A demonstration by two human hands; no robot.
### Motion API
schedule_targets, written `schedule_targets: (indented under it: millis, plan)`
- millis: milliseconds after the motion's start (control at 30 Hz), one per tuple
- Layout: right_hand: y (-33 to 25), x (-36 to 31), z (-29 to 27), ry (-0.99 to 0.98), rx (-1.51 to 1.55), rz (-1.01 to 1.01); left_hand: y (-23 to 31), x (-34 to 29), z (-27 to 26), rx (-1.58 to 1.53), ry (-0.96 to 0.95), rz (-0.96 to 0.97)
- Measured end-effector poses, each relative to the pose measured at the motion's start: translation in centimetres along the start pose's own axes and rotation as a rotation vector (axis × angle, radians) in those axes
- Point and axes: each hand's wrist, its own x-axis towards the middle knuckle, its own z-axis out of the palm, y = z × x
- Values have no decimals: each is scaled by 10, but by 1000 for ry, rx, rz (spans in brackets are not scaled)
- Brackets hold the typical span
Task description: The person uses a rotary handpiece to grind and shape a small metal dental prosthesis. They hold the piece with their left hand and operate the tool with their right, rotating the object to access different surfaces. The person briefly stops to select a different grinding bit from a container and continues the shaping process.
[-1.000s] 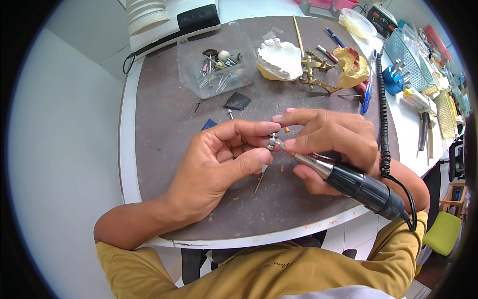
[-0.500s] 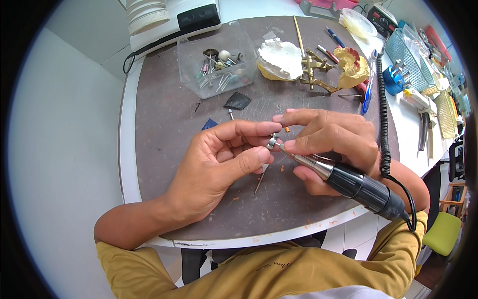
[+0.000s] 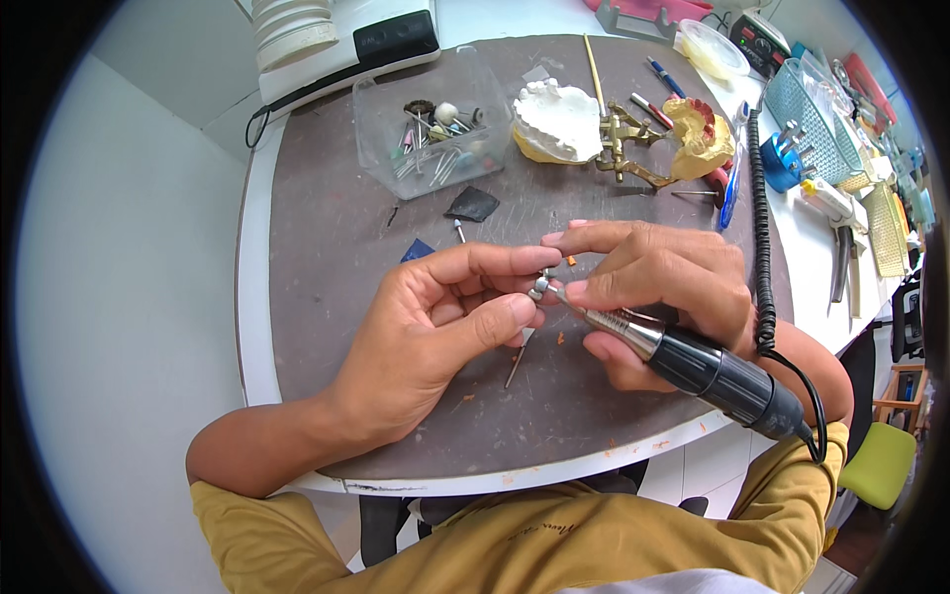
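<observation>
My left hand pinches a small silvery metal piece, likely a dental casting, between thumb and fingertips. Closed around a black and silver rotary handpiece is my right hand, its thumb and fingers near the tool's nose. The handpiece's tip meets the metal piece, or is right beside it; the exact contact is too small to make out. My right index fingertip reaches over to the left fingertips. On the bench below lies a thin metal shank, partly under the left hand.
Beyond my hands stand a clear box of rotary burs and a white plaster model beside a brass articulator with a yellow cast. A coiled black cord runs down the right. Dark and blue scraps lie nearby.
</observation>
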Motion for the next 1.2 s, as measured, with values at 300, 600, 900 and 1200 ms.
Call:
schedule_targets:
  millis: [300,600,900,1200]
  plan:
    - [0,0,-2,-10,6,7,1,0,0,7,-2,3]
    - [2,-1,0,-5,19,-1,0,0,0,-3,-3,8]
    - [1,-2,-1,22,21,1,1,0,1,8,-1,2]
    - [1,0,1,9,3,-7,0,0,1,-4,2,9]
